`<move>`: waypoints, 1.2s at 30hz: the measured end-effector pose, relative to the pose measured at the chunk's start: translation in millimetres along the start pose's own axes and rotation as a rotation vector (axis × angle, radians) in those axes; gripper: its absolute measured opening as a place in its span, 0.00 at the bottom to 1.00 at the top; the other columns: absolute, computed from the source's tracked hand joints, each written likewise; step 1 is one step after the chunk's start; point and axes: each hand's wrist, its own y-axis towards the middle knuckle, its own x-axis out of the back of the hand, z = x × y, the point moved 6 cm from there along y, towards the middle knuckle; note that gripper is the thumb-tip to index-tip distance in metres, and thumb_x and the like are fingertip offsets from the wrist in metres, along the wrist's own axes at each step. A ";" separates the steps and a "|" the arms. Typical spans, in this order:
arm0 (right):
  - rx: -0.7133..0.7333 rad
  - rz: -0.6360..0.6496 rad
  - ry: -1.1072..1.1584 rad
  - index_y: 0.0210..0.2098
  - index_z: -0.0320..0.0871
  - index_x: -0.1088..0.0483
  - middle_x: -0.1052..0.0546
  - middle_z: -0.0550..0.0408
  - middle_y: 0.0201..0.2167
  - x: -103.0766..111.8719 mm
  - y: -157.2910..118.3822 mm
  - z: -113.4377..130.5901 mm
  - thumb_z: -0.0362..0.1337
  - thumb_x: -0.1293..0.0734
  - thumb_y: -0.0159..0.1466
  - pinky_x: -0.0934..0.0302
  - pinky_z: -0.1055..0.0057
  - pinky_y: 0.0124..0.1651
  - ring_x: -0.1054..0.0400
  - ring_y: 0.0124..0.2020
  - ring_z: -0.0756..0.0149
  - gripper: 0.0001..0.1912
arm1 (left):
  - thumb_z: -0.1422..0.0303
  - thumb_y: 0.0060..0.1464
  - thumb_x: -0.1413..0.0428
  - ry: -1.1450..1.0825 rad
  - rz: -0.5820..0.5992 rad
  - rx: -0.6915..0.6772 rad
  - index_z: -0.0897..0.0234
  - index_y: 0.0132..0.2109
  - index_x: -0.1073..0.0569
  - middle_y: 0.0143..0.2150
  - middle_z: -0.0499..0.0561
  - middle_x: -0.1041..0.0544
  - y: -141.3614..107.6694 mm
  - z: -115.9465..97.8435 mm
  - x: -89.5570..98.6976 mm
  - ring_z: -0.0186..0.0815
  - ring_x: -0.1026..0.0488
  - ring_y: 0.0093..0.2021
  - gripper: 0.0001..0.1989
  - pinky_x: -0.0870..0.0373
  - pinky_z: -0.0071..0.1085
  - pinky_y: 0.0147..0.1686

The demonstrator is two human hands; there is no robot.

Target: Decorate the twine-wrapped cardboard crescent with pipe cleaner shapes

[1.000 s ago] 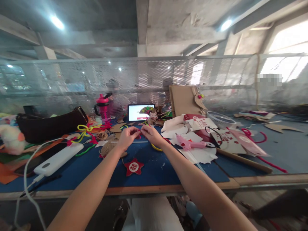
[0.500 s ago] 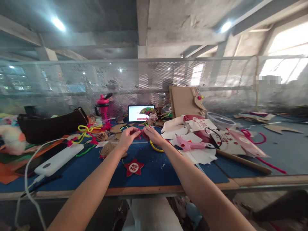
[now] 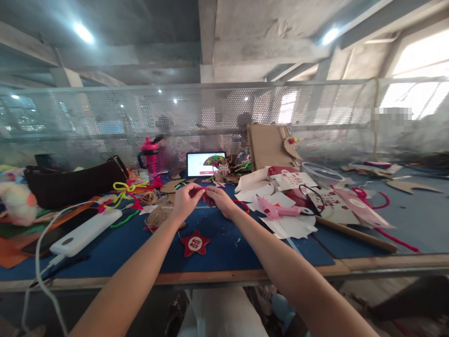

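Note:
My left hand (image 3: 188,200) and my right hand (image 3: 220,201) meet above the middle of the blue mat (image 3: 224,252). Between their fingertips they pinch a red pipe cleaner (image 3: 204,198), partly hidden by the fingers. A red strand (image 3: 242,204) curves out beyond my right wrist; whether it is the same piece I cannot tell. In front of the hands, a red star ornament (image 3: 195,244) with a round white label lies flat on the mat. A ball of twine (image 3: 157,218) sits beside my left wrist.
Paper scraps (image 3: 286,223) and a pink glue gun (image 3: 277,208) lie to the right, near a cardboard tube (image 3: 356,235). A white power bank (image 3: 86,232) with a cable is at left. Behind stand a lit tablet (image 3: 196,164), a pink bottle (image 3: 150,159) and cardboard (image 3: 266,147).
My right hand has turned slightly, its fingers bending more around the pinch. The yellow strand by my right wrist no longer shows; a red one appears there. My left hand has barely moved.

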 end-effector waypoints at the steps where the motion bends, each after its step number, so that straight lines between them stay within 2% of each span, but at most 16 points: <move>1: 0.049 -0.008 -0.075 0.24 0.43 0.42 0.41 0.61 0.19 0.7 0.0 2.8 0.43 0.41 0.59 0.52 0.74 0.25 0.47 0.21 0.73 0.11 | 0.62 0.48 0.42 0.000 -0.008 0.008 0.64 0.31 0.26 0.25 0.50 0.25 -0.1 0.3 0.5 0.35 0.30 0.26 0.09 0.35 0.30 0.30; 3: 0.167 -0.042 -0.259 0.24 0.44 0.43 0.41 0.61 0.20 1.8 -0.9 10.4 0.42 0.43 0.61 0.50 0.73 0.28 0.46 0.23 0.71 0.12 | 0.62 0.47 0.42 -0.043 -0.018 0.040 0.64 0.30 0.26 0.24 0.49 0.26 -0.5 0.6 0.5 0.35 0.30 0.26 0.09 0.35 0.29 0.29; 6: 0.334 -0.096 -0.497 0.24 0.44 0.43 0.39 0.59 0.22 1.0 -4.1 22.5 0.40 0.45 0.63 0.49 0.72 0.32 0.44 0.25 0.69 0.11 | 0.63 0.44 0.41 -0.253 -0.019 0.162 0.65 0.28 0.26 0.22 0.48 0.27 -1.5 1.9 -2.8 0.33 0.31 0.24 0.09 0.36 0.29 0.28; 10: 0.482 -0.141 -0.684 0.25 0.44 0.44 0.36 0.56 0.24 -0.7 -8.5 33.7 0.37 0.46 0.64 0.46 0.72 0.35 0.39 0.29 0.66 0.11 | 0.65 0.36 0.37 -0.609 -0.022 0.398 0.67 0.24 0.27 0.20 0.46 0.29 -4.9 5.8 -11.6 0.29 0.33 0.22 0.09 0.36 0.27 0.26; 14: 0.588 -0.130 -0.810 0.26 0.44 0.42 0.33 0.53 0.26 -1.7 -11.4 39.4 0.35 0.46 0.64 0.45 0.71 0.39 0.36 0.36 0.63 0.10 | 0.69 0.30 0.34 -0.810 0.007 0.570 0.69 0.23 0.26 0.20 0.47 0.28 -7.8 12.3 -18.3 0.29 0.32 0.22 0.10 0.36 0.26 0.27; 17: 0.534 -0.101 -0.746 0.26 0.44 0.40 0.33 0.53 0.28 2.3 -9.7 36.9 0.37 0.46 0.65 0.45 0.70 0.39 0.37 0.34 0.64 0.11 | 0.69 0.30 0.33 -0.832 0.043 0.554 0.69 0.25 0.25 0.23 0.48 0.26 -6.7 13.5 -18.5 0.29 0.31 0.24 0.11 0.34 0.27 0.30; 21: 0.342 -0.098 -0.416 0.28 0.44 0.41 0.38 0.58 0.24 12.6 -5.1 26.6 0.44 0.47 0.66 0.47 0.73 0.32 0.43 0.27 0.69 0.14 | 0.66 0.33 0.33 -0.744 0.032 0.473 0.67 0.27 0.26 0.24 0.46 0.26 -5.5 12.8 -15.4 0.30 0.30 0.27 0.13 0.35 0.27 0.31; 23: 0.292 -0.103 -0.314 0.28 0.44 0.42 0.41 0.59 0.23 15.2 -4.2 23.5 0.46 0.47 0.66 0.48 0.73 0.31 0.45 0.25 0.70 0.15 | 0.65 0.33 0.33 -0.703 0.021 0.467 0.67 0.27 0.26 0.24 0.46 0.26 -6.0 13.4 -15.5 0.30 0.30 0.28 0.13 0.35 0.26 0.30; 29: 0.347 -0.068 -0.477 0.29 0.43 0.41 0.37 0.60 0.23 11.3 -4.9 30.0 0.41 0.43 0.63 0.48 0.74 0.32 0.44 0.27 0.71 0.09 | 0.65 0.32 0.33 -0.709 0.006 0.433 0.67 0.26 0.26 0.23 0.45 0.28 -5.6 12.4 -16.5 0.28 0.33 0.26 0.14 0.36 0.26 0.30; 36: 0.397 -0.020 -0.551 0.29 0.43 0.40 0.36 0.58 0.25 9.5 -4.9 37.6 0.35 0.43 0.61 0.47 0.73 0.35 0.42 0.29 0.70 0.06 | 0.65 0.34 0.34 -0.694 0.174 0.471 0.67 0.26 0.25 0.23 0.45 0.28 -6.0 10.2 -18.8 0.28 0.32 0.24 0.12 0.36 0.27 0.30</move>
